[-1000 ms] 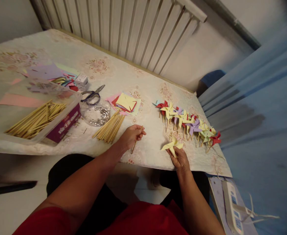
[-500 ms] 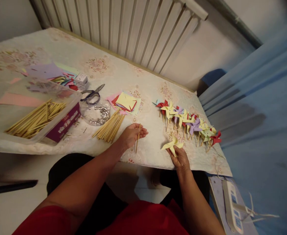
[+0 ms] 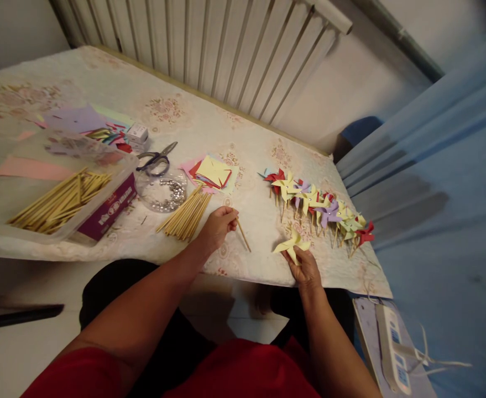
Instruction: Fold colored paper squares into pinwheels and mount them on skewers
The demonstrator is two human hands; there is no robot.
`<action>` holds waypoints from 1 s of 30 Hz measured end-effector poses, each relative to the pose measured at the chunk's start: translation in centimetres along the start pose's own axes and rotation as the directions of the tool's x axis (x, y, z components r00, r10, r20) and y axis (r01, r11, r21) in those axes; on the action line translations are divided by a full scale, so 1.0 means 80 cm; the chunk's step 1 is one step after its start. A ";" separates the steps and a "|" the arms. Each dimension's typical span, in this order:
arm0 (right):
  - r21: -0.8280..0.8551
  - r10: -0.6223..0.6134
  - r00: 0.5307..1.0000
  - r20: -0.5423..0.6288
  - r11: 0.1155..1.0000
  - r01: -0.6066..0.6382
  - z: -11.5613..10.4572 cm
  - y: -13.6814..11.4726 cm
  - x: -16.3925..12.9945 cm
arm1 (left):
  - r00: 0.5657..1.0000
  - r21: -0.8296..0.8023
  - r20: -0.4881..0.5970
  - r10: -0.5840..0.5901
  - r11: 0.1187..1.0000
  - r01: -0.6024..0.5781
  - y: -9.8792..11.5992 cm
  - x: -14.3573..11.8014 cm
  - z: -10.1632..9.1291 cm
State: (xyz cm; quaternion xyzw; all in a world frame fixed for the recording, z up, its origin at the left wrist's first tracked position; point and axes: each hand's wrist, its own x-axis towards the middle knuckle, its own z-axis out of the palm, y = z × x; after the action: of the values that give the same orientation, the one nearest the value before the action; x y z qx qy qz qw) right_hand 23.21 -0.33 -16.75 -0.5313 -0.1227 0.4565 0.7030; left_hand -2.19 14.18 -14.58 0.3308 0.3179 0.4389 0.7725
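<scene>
A flowered cloth covers the table [image 3: 209, 121]. A clear plastic box [image 3: 108, 207] sits toward its left end, by the near edge; a row of pinwheels [image 3: 329, 213] runs beside the right edge. Near the front edge, the right hand [image 3: 304, 268] pinches a yellow pinwheel [image 3: 293, 245]; the left hand [image 3: 221, 224] pinches one thin stick [image 3: 243, 235].

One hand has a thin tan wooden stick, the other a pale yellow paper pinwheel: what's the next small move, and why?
Probably bring the thin tan wooden stick across to the pale yellow paper pinwheel. The left hand pinches the stick near one end; the right hand holds the pinwheel, on which no stick shows, while several multicoloured paper pinwheels nearby have sticks.
</scene>
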 end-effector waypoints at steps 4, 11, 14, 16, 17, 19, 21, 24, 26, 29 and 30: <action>0.000 0.000 1.000 -0.002 1.000 0.000 0.001 0.000 0.000 | 0.992 -0.010 -0.095 -0.083 0.997 0.082 -0.001 0.001 0.000; 0.017 0.002 1.000 -0.010 1.000 -0.002 0.003 -0.001 -0.002 | 0.942 0.544 -0.312 0.126 0.836 0.069 -0.005 0.007 -0.011; 0.017 -0.005 1.000 -0.003 1.000 0.005 0.004 -0.001 -0.003 | 0.880 0.800 -0.247 0.405 0.598 -0.051 -0.002 0.001 -0.011; 0.014 -0.007 1.000 0.002 1.000 0.007 0.004 -0.002 -0.002 | 0.865 0.894 -0.132 0.484 0.435 -0.107 0.001 -0.006 -0.007; 0.014 -0.007 1.000 0.004 1.000 0.007 0.004 -0.002 -0.002 | 0.877 0.922 -0.042 0.480 0.357 -0.151 0.001 -0.009 -0.004; 0.023 0.000 1.000 0.007 1.000 0.000 0.003 -0.001 -0.001 | 0.910 0.930 0.177 0.375 0.238 -0.280 -0.001 -0.014 0.000; 0.026 0.004 1.000 0.007 1.000 -0.005 0.001 -0.001 0.000 | 0.904 0.893 0.377 0.200 0.180 -0.412 -0.006 -0.016 0.002; 0.022 -0.006 1.000 0.017 1.000 0.006 0.000 0.000 0.001 | 0.880 0.868 0.472 0.061 0.144 -0.476 -0.016 -0.015 0.000; 0.021 -0.011 1.000 0.028 1.000 0.010 0.001 -0.001 0.000 | 0.889 0.877 0.453 0.073 0.146 -0.459 -0.022 -0.013 -0.002; 0.016 0.004 1.000 0.029 1.000 -0.004 0.002 -0.001 0.000 | 0.892 0.861 0.435 0.122 0.232 -0.452 -0.026 -0.011 -0.001; 0.013 0.007 1.000 0.024 1.000 -0.008 0.002 -0.001 0.000 | 0.895 0.849 0.423 0.141 0.282 -0.446 -0.025 -0.012 0.000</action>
State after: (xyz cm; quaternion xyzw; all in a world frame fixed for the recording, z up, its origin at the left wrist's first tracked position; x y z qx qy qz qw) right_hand 23.17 -0.24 -16.61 -0.5218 -0.1261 0.4661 0.7032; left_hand -1.63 12.56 -15.98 0.8188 0.3362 0.2649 0.3825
